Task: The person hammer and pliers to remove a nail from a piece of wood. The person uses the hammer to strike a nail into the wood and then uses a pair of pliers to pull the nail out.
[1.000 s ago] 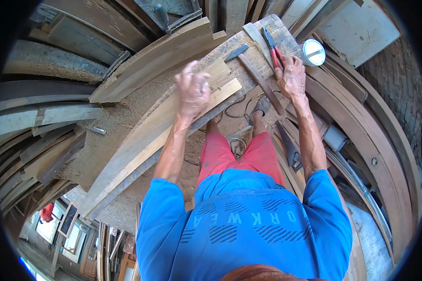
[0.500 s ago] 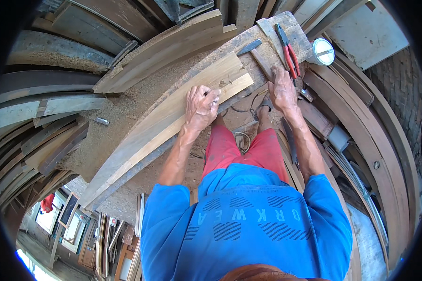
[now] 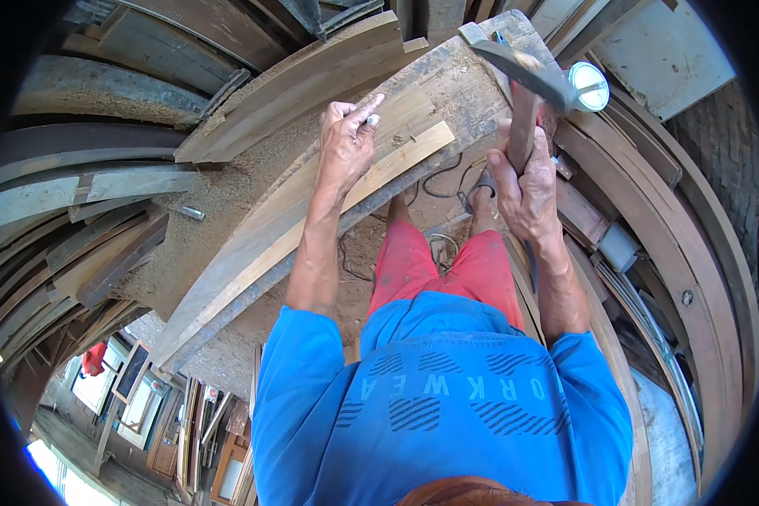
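My right hand [image 3: 527,190] is wrapped round the wooden handle of a hammer [image 3: 524,74], whose dark metal head is raised above the bench's far right end. My left hand [image 3: 346,148] hovers over the far edge of a wooden plank [image 3: 270,223], its fingers curled and the index finger stretched forward. A small pale thing shows at those fingers; I cannot make out what it is. Beside the plank's near edge runs a lighter strip of wood [image 3: 422,145]. Pliers [image 3: 498,38] lie behind the hammer, mostly hidden by it.
The plank lies on a worn, dusty workbench [image 3: 472,93]. A round white-lidded container [image 3: 589,87] stands at its right end. Stacked boards [image 3: 304,80] rise beyond, with long curved timbers [image 3: 683,253] to the right. A small metal piece [image 3: 191,212] sits in sawdust at left.
My right hand has picked the hammer up off the bench and raised it. My left hand has moved away from me, from the plank's middle toward its far edge.
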A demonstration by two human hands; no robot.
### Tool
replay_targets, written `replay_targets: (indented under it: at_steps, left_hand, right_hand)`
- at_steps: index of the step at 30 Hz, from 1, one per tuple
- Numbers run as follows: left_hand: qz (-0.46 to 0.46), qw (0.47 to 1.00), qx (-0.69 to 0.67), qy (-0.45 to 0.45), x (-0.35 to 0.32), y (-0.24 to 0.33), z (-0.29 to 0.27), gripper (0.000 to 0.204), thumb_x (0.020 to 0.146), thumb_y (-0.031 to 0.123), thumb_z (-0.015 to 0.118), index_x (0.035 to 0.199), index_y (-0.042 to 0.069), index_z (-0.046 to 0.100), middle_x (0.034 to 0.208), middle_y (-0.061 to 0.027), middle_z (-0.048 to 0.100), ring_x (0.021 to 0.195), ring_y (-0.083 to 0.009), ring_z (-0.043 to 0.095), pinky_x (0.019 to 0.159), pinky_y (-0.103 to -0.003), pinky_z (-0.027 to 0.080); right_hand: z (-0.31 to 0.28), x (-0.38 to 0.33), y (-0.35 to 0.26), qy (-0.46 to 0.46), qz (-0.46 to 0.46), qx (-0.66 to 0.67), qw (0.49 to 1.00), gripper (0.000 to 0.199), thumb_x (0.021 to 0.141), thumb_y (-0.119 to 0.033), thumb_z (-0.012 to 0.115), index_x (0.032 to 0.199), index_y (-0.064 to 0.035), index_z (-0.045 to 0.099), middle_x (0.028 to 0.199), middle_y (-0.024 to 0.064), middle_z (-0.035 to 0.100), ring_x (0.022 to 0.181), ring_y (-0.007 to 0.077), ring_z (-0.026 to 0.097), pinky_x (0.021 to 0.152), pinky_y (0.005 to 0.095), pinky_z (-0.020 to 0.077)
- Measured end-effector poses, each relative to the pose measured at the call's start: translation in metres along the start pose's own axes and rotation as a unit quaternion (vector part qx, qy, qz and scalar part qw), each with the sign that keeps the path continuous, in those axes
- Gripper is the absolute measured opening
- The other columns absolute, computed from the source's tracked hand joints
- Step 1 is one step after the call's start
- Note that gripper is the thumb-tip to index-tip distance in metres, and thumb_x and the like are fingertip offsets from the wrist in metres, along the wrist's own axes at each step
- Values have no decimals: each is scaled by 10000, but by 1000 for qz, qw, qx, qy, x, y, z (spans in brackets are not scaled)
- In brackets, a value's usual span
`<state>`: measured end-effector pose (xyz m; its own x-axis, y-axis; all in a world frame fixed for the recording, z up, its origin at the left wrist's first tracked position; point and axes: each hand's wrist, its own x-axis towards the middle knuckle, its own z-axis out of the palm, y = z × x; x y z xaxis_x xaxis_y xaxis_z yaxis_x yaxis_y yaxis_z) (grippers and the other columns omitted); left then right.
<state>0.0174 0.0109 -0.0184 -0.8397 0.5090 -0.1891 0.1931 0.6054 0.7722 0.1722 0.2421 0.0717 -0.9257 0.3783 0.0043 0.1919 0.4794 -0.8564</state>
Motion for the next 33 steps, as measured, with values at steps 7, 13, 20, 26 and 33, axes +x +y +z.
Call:
replay_targets:
  at_steps: [7,13,20,26,33]
  left_hand:
    - [-67,992,-99,-36,0,7,8,198,1027,124,654,1170,40,763,906,-111,756,783,-181,753,742,-342,596]
    - [-29,997,-24,-61,1,-1,16,153,1033,131,650,1040,1,730,852,-119,749,781,-182,761,745,-334,600]
    - [-3,997,-60,-53,6,6,19,142,1002,185,691,991,46,717,784,-158,714,726,-314,721,705,-417,550]
    - [134,985,4,-110,31,-2,14,109,1002,135,685,995,28,700,783,-129,726,716,-242,734,694,-365,566]
    - [168,960,15,-225,58,-5,8,115,987,156,705,1006,44,721,826,-176,727,731,-332,715,686,-426,553]
  right_hand:
    - [-10,-3,-7,-26,23,53,998,488,1078,-178,586,1518,5,481,948,163,686,786,203,658,760,351,537]
    - [-11,0,-19,-58,5,73,996,562,1094,-128,518,1629,-38,374,886,45,643,684,79,530,644,249,479]
    - [-11,-1,-19,-40,-34,7,999,529,1091,-125,531,1594,-5,420,1017,81,653,774,90,576,743,267,522]
    - [-5,-21,-22,68,64,123,988,352,1015,-143,685,1323,8,603,937,53,619,832,116,599,745,294,495]
    - [1,-48,-35,106,60,12,993,250,1023,-190,707,1175,-35,582,848,17,600,726,87,566,644,292,478]
